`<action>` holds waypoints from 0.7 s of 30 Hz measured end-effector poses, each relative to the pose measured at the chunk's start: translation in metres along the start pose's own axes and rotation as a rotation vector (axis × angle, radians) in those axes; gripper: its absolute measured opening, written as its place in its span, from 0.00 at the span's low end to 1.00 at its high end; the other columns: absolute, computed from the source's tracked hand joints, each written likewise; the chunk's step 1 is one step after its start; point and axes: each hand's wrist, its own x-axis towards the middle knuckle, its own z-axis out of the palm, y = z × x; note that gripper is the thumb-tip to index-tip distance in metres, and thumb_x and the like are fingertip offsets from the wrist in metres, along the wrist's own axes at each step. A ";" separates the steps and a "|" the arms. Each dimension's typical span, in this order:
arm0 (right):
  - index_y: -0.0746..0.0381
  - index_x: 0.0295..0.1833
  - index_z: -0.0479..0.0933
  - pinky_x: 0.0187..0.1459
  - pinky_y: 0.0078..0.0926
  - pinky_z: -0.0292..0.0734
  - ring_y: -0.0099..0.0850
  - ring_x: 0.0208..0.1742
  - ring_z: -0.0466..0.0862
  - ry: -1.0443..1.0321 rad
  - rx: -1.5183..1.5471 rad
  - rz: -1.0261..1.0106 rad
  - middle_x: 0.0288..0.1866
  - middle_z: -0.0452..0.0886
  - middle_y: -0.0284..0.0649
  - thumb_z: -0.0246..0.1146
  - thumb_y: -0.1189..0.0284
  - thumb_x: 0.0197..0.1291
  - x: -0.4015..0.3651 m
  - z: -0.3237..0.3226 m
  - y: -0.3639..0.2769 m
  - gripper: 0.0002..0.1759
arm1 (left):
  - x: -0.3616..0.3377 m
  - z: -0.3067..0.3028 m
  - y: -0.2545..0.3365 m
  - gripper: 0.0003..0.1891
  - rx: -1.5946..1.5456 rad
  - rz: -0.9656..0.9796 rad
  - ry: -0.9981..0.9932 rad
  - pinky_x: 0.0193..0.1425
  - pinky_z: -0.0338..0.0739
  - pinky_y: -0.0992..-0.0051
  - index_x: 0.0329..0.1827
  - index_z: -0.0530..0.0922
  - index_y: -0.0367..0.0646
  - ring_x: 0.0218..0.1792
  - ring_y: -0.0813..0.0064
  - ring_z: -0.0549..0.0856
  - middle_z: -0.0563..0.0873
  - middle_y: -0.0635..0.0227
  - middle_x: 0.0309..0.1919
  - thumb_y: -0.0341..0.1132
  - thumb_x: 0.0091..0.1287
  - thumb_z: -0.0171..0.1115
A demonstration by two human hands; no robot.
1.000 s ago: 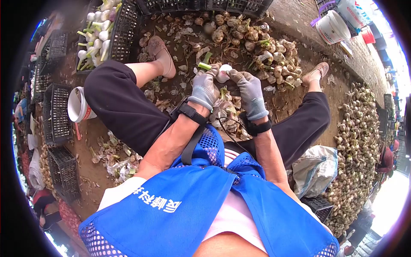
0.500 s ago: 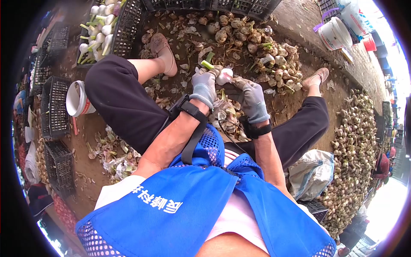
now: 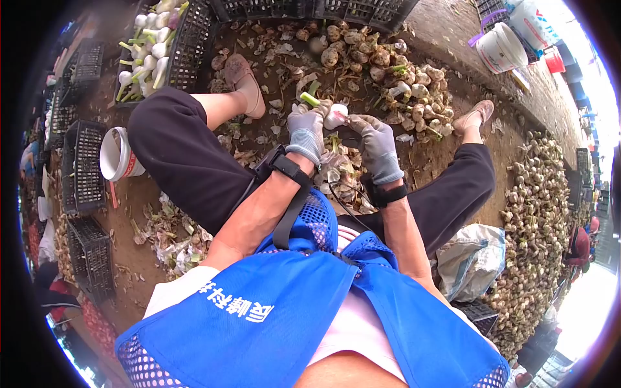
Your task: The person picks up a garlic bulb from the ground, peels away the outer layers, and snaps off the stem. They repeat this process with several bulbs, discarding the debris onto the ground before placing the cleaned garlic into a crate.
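My left hand (image 3: pixel 306 132), in a grey glove, is closed round the green stem of a white garlic bulb (image 3: pixel 336 116); the cut stem end sticks out above its fingers. The bulb shows a pinkish patch on its right side. My right hand (image 3: pixel 376 143), also gloved, has its fingers pinched at the right side of the bulb; whatever lies between those fingertips is too small to make out. Loose peeled skins (image 3: pixel 336 169) lie on the ground below both hands. Unpeeled brown garlic (image 3: pixel 420 97) is heaped beyond them.
A black crate of white garlic (image 3: pixel 152 55) stands at upper left, with a white bucket (image 3: pixel 116 155) and empty crates (image 3: pixel 84 165) below it. More crates (image 3: pixel 278 8) line the top. At right are a large garlic pile (image 3: pixel 533 226) and a sack (image 3: pixel 471 262).
The view has shifted slightly. Both hands remain at the bulb, with the right hand's fingers still against its right side.
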 end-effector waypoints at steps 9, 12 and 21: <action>0.68 0.38 0.78 0.29 0.19 0.77 0.25 0.26 0.81 0.037 -0.048 0.032 0.30 0.82 0.39 0.60 0.69 0.59 0.005 0.002 -0.001 0.12 | -0.018 0.016 0.020 0.05 0.120 0.076 -0.013 0.25 0.75 0.83 0.35 0.78 0.33 0.22 0.85 0.77 0.80 0.69 0.26 0.25 0.58 0.62; 0.70 0.44 0.75 0.32 0.23 0.79 0.29 0.30 0.83 -0.002 0.072 0.076 0.35 0.81 0.43 0.57 0.72 0.60 0.002 -0.005 0.001 0.12 | 0.004 -0.002 0.004 0.05 -0.001 0.023 -0.019 0.36 0.79 0.79 0.38 0.78 0.34 0.29 0.78 0.81 0.82 0.65 0.31 0.23 0.60 0.59; 0.67 0.33 0.79 0.27 0.18 0.74 0.23 0.25 0.80 -0.023 -0.062 -0.009 0.27 0.81 0.37 0.60 0.77 0.52 0.005 0.002 0.002 0.05 | 0.003 0.005 0.003 0.04 -0.223 -0.136 -0.059 0.37 0.78 0.76 0.37 0.75 0.33 0.29 0.75 0.79 0.80 0.67 0.31 0.21 0.60 0.56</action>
